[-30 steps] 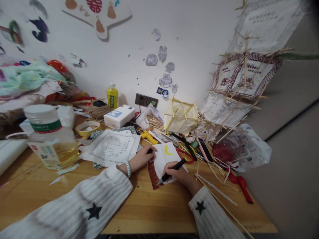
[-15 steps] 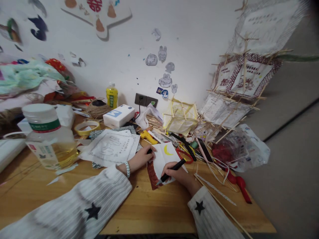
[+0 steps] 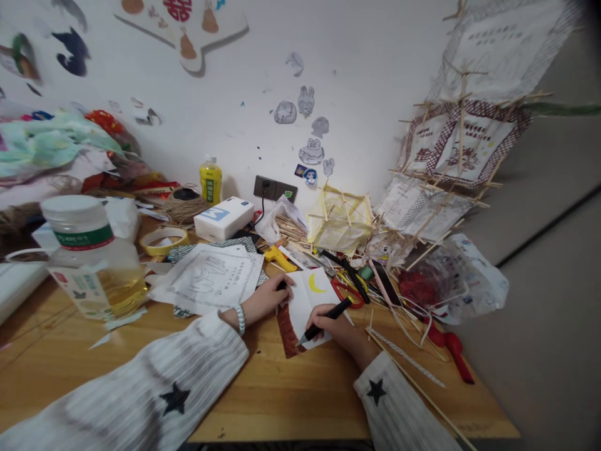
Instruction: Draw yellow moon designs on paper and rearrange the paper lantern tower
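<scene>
A sheet of white paper (image 3: 303, 294) lies on the table, with a yellow crescent moon near its top and a reddish-brown coloured band along its left and lower edge. My right hand (image 3: 326, 326) is closed around a black marker (image 3: 334, 311), its grey tip down at the brown band and its yellow end pointing up and right. At the sheet's upper left, my left hand (image 3: 270, 295) rests on the edge, fingers curled around a small black marker cap (image 3: 282, 285). Left of that hand lie sheets with line drawings (image 3: 211, 279).
Behind the paper are a yellow glue gun (image 3: 279, 258), red-handled scissors (image 3: 350, 294), a phone (image 3: 385, 283) and thin sticks. A large jar (image 3: 94, 263), tape roll (image 3: 164, 240) and white box (image 3: 224, 219) stand left. Stick-and-paper lanterns (image 3: 340, 219) lean against the wall.
The marker tip has shifted slightly right and up along the brown band, my right hand moving with it. My left hand stays in place.
</scene>
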The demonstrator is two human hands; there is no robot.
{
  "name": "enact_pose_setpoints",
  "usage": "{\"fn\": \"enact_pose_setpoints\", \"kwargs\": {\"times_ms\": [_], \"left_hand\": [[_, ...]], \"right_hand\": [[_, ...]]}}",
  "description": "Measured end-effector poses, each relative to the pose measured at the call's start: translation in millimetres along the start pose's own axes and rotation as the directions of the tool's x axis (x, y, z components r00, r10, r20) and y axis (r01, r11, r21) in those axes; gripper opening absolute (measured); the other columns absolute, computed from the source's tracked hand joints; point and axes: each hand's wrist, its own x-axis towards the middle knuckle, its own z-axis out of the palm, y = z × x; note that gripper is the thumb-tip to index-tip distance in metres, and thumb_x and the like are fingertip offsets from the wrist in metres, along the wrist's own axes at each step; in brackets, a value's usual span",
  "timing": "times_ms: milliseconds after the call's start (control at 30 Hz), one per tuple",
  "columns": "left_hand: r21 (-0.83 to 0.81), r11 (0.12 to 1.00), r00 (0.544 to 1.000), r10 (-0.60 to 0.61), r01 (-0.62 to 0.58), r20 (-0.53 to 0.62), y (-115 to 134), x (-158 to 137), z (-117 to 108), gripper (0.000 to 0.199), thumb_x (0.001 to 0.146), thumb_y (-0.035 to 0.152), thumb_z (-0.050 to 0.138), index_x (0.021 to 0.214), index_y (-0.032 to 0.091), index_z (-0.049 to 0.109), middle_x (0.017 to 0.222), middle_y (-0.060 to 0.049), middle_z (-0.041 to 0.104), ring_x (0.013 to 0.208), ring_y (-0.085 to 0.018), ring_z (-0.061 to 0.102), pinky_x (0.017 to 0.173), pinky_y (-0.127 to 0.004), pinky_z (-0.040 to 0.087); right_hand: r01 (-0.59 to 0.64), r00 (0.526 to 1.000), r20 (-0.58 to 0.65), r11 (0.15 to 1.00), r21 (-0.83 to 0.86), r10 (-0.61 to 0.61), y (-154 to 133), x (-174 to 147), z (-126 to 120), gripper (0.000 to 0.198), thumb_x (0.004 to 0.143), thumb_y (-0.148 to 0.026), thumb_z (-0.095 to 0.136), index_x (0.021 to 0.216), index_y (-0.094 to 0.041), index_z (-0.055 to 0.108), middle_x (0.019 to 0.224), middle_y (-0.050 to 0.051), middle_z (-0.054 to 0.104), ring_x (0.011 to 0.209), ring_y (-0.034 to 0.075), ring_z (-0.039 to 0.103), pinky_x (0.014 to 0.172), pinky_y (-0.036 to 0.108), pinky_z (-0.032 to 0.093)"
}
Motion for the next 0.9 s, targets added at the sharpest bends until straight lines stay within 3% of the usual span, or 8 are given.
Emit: {"fn": "enact_pose_setpoints", "kwargs": {"times_ms": [900], "left_hand": [[0.001,1.0,1.0,-0.004,0.004,-0.021,2.9,-0.9,0.4,0.022,0.06,0.014,0.047,0.082,0.018,0.052,0.062,0.006,0.054,0.055,-0.012,0.051,0.054,-0.025,0.043]], "right_hand": [[-0.043,0.999,0.005,0.999,-0.006,0.043,-3.7,-0.8,-0.3,0.018,0.065,-0.027,0.055,0.059,-0.013,0.063,0.046,-0.001,0.058,0.039,0.008,0.05,0.04,0.018,0.034]]}}
